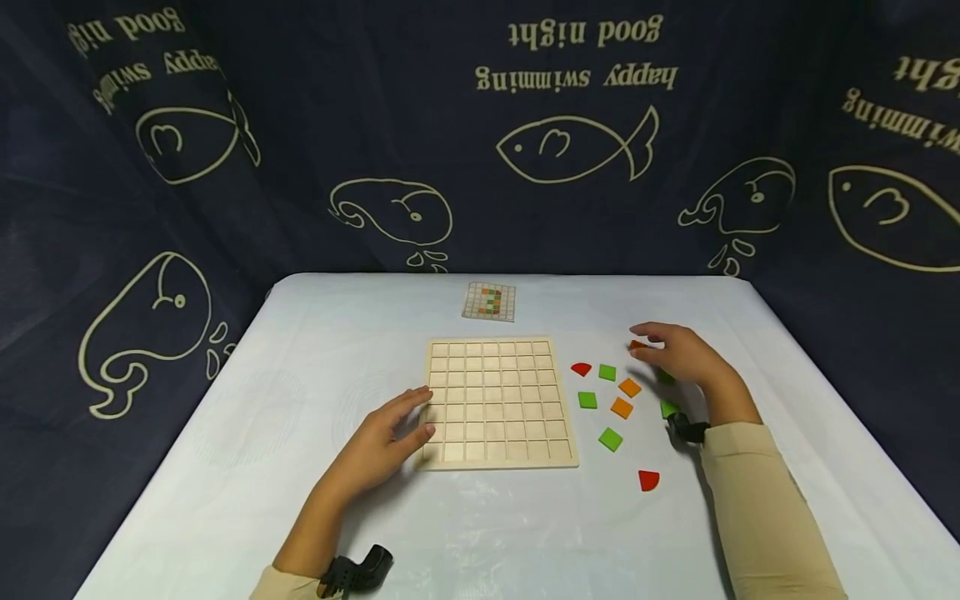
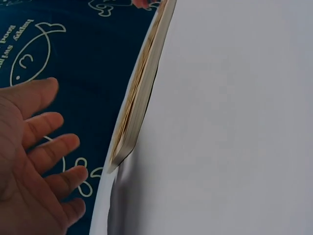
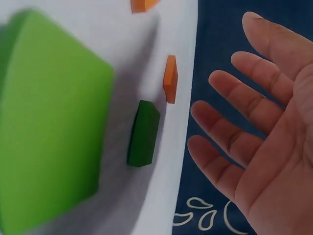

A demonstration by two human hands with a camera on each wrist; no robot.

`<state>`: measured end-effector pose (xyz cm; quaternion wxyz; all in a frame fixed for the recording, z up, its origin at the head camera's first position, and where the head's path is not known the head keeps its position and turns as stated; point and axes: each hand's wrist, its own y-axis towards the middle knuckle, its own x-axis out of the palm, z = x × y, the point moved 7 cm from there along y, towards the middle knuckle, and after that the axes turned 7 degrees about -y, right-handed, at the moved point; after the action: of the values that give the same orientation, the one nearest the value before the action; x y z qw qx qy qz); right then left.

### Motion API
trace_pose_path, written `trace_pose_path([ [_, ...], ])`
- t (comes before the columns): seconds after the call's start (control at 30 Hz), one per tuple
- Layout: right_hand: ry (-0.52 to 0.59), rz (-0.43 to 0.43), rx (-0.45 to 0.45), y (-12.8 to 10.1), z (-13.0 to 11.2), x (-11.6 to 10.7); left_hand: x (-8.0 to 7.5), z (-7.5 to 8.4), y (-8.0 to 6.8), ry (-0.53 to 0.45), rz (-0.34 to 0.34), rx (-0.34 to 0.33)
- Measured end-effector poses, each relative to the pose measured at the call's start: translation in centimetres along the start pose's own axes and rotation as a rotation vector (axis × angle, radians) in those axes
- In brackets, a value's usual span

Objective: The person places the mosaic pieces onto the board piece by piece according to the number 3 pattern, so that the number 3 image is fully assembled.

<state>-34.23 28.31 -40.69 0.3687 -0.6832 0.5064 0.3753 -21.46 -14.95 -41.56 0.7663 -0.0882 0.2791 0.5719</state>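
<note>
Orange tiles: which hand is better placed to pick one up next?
Probably the right hand: it is near an orange tile, while the left hand is across the board from it.

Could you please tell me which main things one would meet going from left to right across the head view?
Left hand, wooden grid board, upper red piece, lowest green tile, right hand.
</note>
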Motion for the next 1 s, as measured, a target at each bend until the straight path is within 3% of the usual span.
trace_pose_path([
  [0.17, 0.046, -0.003, -0.021, 0.3, 0.5, -0.1, 0.4, -1.0, -0.2, -0.051, -0.026, -0.061],
  [0.5, 0.134, -0.013, 0.034, 1.1, 2.2, 0.3, 1.0, -2.1, 0.0, -0.106, -0.065, -0.128],
  [1.0, 0.143, -0.01, 0.038, 1.4, 2.8, 1.0, 1.8, -2.4, 0.0, -0.051, -0.109, -0.087],
])
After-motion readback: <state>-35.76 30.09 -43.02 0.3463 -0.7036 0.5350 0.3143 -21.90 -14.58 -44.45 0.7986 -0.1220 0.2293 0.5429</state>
